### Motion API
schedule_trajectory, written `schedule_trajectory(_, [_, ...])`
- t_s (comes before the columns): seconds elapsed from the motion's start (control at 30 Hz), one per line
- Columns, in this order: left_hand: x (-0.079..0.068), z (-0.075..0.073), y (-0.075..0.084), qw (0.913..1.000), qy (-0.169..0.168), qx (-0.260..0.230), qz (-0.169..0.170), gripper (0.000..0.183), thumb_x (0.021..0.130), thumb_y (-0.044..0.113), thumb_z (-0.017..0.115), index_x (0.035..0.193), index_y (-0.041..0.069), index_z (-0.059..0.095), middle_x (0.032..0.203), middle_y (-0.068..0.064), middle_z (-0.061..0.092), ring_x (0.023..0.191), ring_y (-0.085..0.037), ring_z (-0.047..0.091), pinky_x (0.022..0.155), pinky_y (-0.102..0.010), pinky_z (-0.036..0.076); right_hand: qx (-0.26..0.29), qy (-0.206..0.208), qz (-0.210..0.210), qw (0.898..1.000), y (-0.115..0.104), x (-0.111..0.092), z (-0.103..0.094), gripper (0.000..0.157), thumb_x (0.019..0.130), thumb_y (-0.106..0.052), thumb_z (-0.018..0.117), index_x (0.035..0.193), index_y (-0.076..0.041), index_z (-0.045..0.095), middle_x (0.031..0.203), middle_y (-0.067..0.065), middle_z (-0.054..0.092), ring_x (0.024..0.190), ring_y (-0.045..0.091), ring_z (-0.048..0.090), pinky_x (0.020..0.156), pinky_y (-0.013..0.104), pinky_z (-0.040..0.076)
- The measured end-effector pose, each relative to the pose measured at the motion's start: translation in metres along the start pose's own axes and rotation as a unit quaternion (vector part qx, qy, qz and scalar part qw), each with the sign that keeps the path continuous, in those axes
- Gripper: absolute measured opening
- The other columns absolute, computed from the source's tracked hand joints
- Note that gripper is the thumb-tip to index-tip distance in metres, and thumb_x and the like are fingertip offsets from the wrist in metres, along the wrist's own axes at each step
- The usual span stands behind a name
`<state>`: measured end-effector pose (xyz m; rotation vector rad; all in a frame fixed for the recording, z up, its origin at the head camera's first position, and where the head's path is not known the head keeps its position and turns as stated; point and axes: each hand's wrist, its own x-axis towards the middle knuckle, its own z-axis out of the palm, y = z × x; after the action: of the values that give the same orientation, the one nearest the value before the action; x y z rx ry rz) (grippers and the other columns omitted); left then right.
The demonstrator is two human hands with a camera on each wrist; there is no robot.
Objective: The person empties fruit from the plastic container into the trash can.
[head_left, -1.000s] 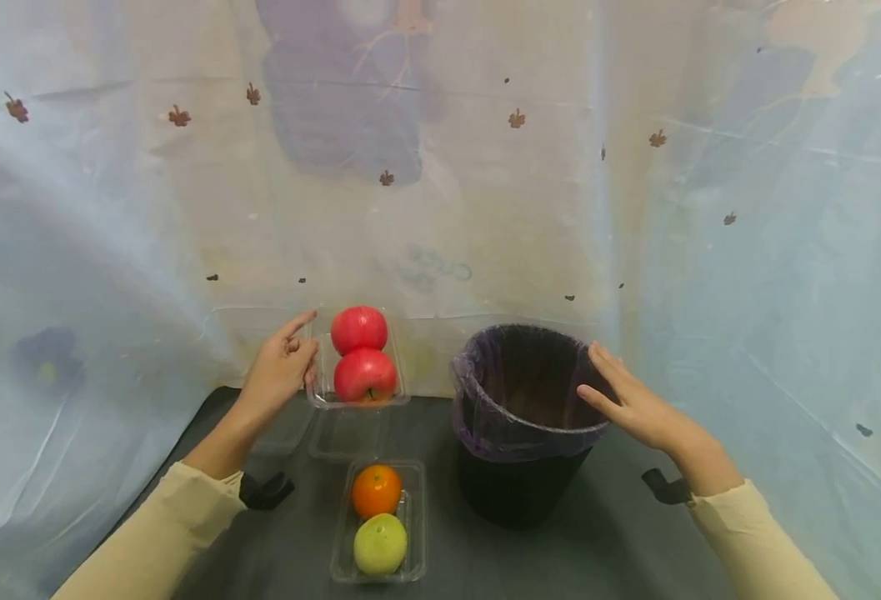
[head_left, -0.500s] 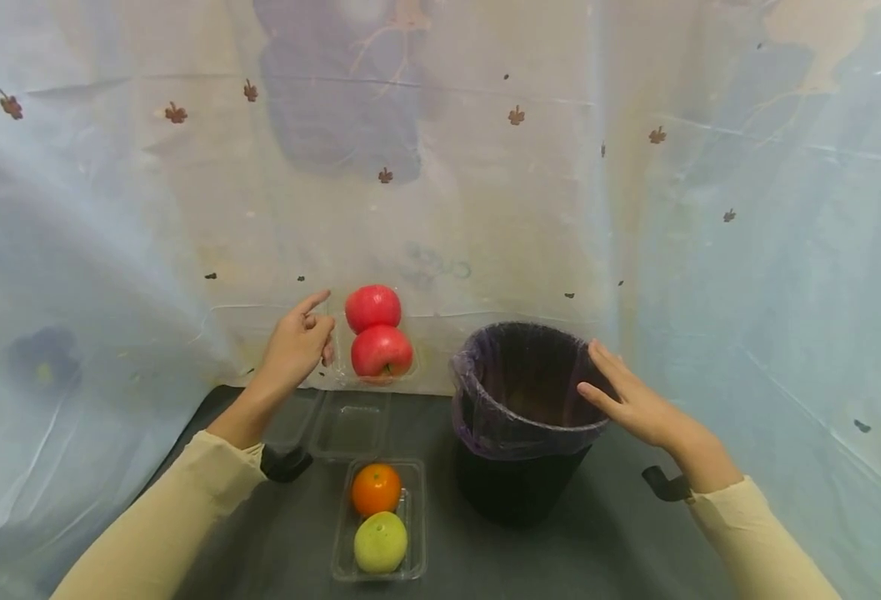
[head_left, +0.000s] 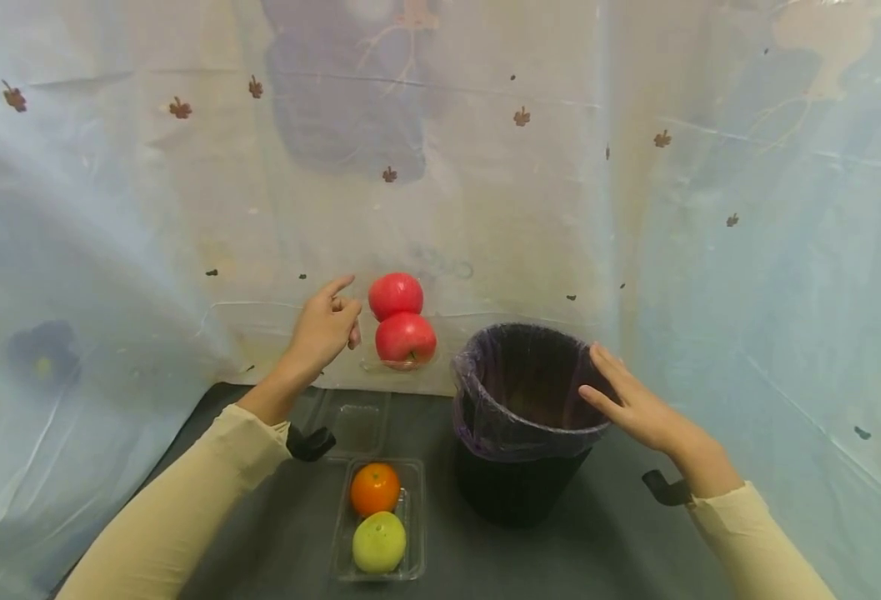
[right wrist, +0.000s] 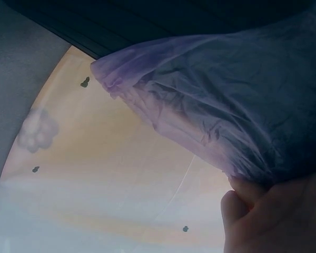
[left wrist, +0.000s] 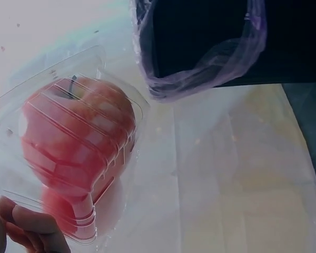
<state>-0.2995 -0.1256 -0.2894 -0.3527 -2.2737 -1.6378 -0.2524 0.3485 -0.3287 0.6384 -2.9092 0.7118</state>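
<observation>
Tray (head_left: 371, 364) with two red apples (head_left: 406, 339) is hanging right of the left hand (head_left: 325, 327), which is pinching its edge. Open room is separating tray and bin (head_left: 523, 487). Right hand (head_left: 638, 412), fingers straight, is apparently touching the rim (head_left: 538, 427); darkness is obscuring the interior (head_left: 533, 379).

An orange (head_left: 375, 490), green fruit (head_left: 379, 542), patterned sheet (head_left: 500, 217)
</observation>
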Motion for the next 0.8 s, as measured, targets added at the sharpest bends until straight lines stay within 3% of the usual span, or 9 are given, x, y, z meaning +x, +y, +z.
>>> schedule_trajectory(0.17, [0.005,0.01,0.013,0.9999,-0.001,-0.012,0.003,0.058,0.099,0.015,0.05,0.155,0.011,0.036,0.074,-0.013,0.06,0.053,-0.019,0.058,0.059,-0.032,0.053,-0.001,-0.001,0.003,1.0,0.0,0.0,0.0,0.078,0.104,-0.044,0.05,0.162,-0.012,0.009,0.168,0.012,0.001,0.153,0.04,-0.003,0.113,0.07,0.009])
schedule_trajectory(0.4, [0.011,0.024,0.028,0.9997,0.008,0.011,0.021,0.061,0.097,0.017,0.052,0.155,0.008,0.035,0.079,-0.008,0.063,0.053,-0.021,0.061,0.053,-0.029,0.05,0.008,-0.004,0.001,1.0,-0.001,-0.002,-0.001,0.078,0.104,-0.042,0.051,0.162,-0.011,0.009,0.168,0.012,0.001,0.152,0.04,-0.004,0.113,0.071,0.008])
schedule_trajectory(0.8, [0.02,0.043,0.028,0.9988,0.023,0.016,0.04,0.064,0.095,0.014,0.051,0.156,0.006,0.033,0.079,-0.011,0.063,0.054,-0.023,0.061,0.054,-0.032,0.052,0.008,0.0,-0.003,1.0,-0.002,-0.001,0.001,0.078,0.104,-0.042,0.05,0.162,-0.011,0.009,0.168,0.012,0.0,0.152,0.041,-0.004,0.113,0.07,0.008])
